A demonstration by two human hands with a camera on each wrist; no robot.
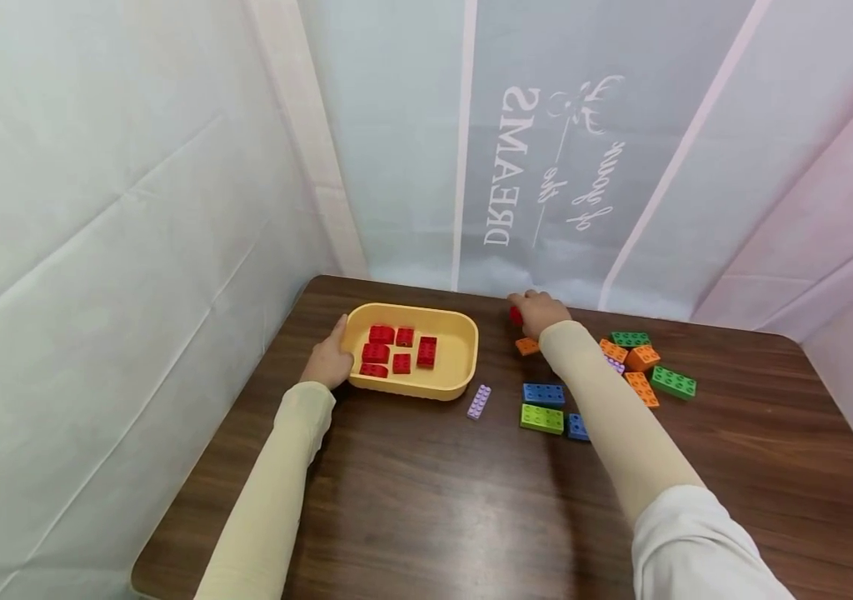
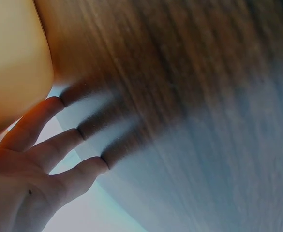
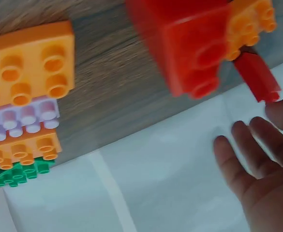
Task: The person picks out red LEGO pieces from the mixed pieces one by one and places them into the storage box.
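Note:
My left hand [image 1: 327, 360] rests against the left end of a yellow tray [image 1: 437, 388]. In the left wrist view, three fairly straight fingers [image 2: 56, 147] touch the tabletop beside the tray's wall [image 2: 18, 72]; its thumb is hidden there. Several red toy bricks [image 1: 426, 352] lie inside the tray. Near the table's far edge, my right hand [image 1: 541, 313] is over a small red brick [image 1: 516, 316]. From the right wrist, its fingers are extended and apart, with the thumb close to that brick [image 3: 257, 77]. A larger red brick [image 3: 185, 43] lies nearer the wrist camera.
An orange brick [image 1: 526, 346] lies just nearer than the right hand. A lilac brick [image 1: 479, 402] sits right of the tray. Blue [image 1: 543, 394] and lime [image 1: 542, 418] bricks lie nearer me. Orange [image 1: 642, 390] and green [image 1: 674, 382] bricks cluster right of the forearm. A curtain [image 1: 411, 167] hangs behind.

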